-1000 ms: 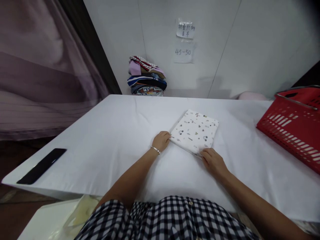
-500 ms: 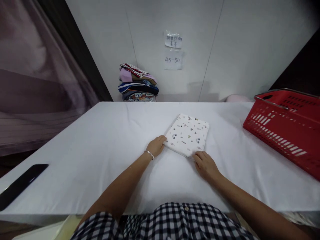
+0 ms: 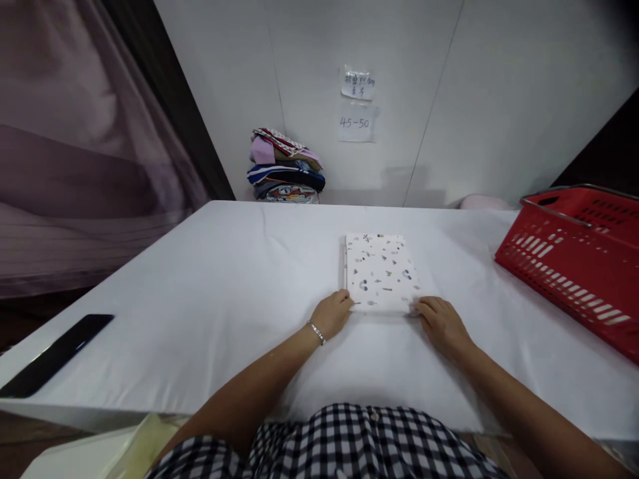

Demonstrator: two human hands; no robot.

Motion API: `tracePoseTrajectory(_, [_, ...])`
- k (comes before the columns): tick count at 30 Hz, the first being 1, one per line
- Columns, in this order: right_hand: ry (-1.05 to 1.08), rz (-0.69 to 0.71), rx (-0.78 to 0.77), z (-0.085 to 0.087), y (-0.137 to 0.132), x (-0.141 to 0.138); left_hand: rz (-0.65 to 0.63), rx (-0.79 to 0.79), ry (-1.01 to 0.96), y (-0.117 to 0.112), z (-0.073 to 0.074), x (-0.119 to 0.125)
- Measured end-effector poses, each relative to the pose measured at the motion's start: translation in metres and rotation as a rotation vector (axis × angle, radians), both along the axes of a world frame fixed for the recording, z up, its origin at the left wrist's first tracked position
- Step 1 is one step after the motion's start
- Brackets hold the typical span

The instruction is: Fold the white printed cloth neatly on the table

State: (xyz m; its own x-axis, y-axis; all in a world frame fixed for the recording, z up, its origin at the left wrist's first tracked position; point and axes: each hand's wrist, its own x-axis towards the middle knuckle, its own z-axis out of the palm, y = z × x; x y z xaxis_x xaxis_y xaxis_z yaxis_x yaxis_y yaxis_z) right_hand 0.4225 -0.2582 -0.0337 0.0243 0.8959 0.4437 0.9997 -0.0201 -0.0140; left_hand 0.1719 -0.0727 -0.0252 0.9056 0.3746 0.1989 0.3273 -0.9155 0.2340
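1. closest, a black-and-white checked shirt (image 3: 379, 442) shows at the near edge of the table (image 3: 224, 279). something pale yellow (image 3: 150, 442), too cut off to name, sits below the table's near edge, to the left.
2. a black slab (image 3: 57, 356) lies at the table's near left corner.
3. the left hand (image 3: 331, 315), with a silver bracelet (image 3: 316, 332) at its wrist, reaches over the table's middle, its fingers bent and pinching the cloth's near left corner.
4. the right hand (image 3: 443, 324) has its fingers curled on the near right corner, gripping it.
5. the folded cloth (image 3: 382, 273), white with small scattered prints, lies flat around the table's middle, its near side between the hands.
6. a red basket (image 3: 599, 259) with a metal handle stands on the table's right side.
7. a purplish curtain (image 3: 94, 166) hangs left of the table.
8. past the table's far edge are a pile of fabrics (image 3: 287, 166) to the left, something pink (image 3: 482, 201) to the right, and a wall (image 3: 319, 40) bearing two paper notes (image 3: 357, 124), the lower reading "45-50".
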Motion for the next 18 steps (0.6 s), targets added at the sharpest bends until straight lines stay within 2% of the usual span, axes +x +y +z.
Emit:
tracePoseTrajectory(4, [0.023,0.044,0.029,-0.004,0.001,0.000,-0.027,0.075,0.006,0.001,0.005,0.001])
tracePoseTrajectory(10, [0.041,0.053,0.041,-0.007,0.000,0.005,-0.008,0.039,-0.046,0.002,-0.003,-0.005])
tracePoseTrajectory(12, [0.050,0.048,0.034,-0.005,0.001,0.004,0.008,-0.048,-0.106,0.000,-0.004,-0.007])
tracePoseTrajectory(15, [0.080,0.072,0.027,0.000,0.006,-0.006,0.067,-0.265,-0.221,0.003,0.001,-0.004])
tracePoseTrajectory(18, [0.103,0.148,0.019,0.002,0.017,-0.021,0.254,-0.408,-0.300,0.017,0.010,0.012])
